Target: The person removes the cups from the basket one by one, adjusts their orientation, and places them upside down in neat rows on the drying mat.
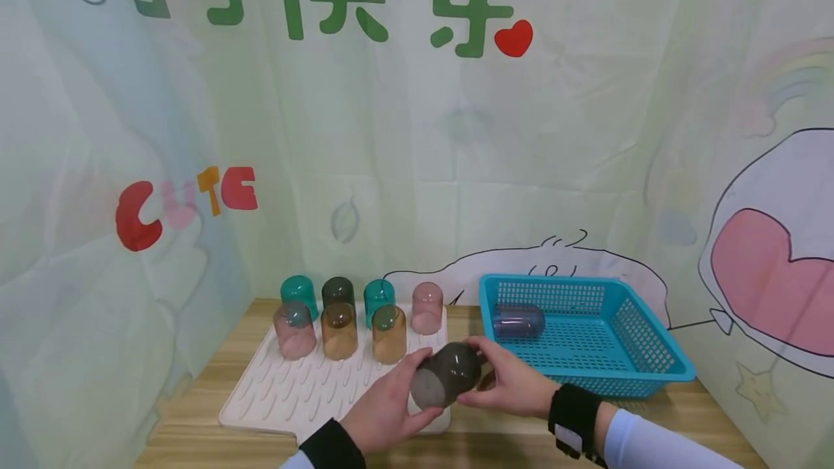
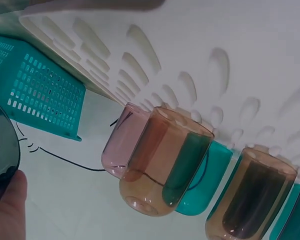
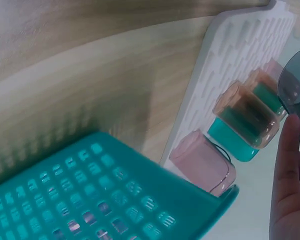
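Note:
A smoky grey see-through cup (image 1: 449,373) is held tilted between both hands, over the front right corner of the white drying mat (image 1: 287,396). My left hand (image 1: 391,404) grips its left end, thumb below and fingers above. My right hand (image 1: 511,380) pinches its rounded right end between thumb and fingers. Only one edge of the grey cup (image 2: 2,145) shows in the left wrist view, beside the thumb. Upside down on the mat stand pink cups (image 1: 426,308), amber cups (image 1: 389,342), teal cups (image 1: 298,295) and a dark cup (image 1: 339,292), in two rows.
Right of the mat sits a blue perforated basket (image 1: 641,339) with a purple cup (image 1: 519,321) lying on its side at the left. Both rest on a wooden table (image 1: 189,411). A printed cloth (image 1: 560,150) hangs behind and at the sides.

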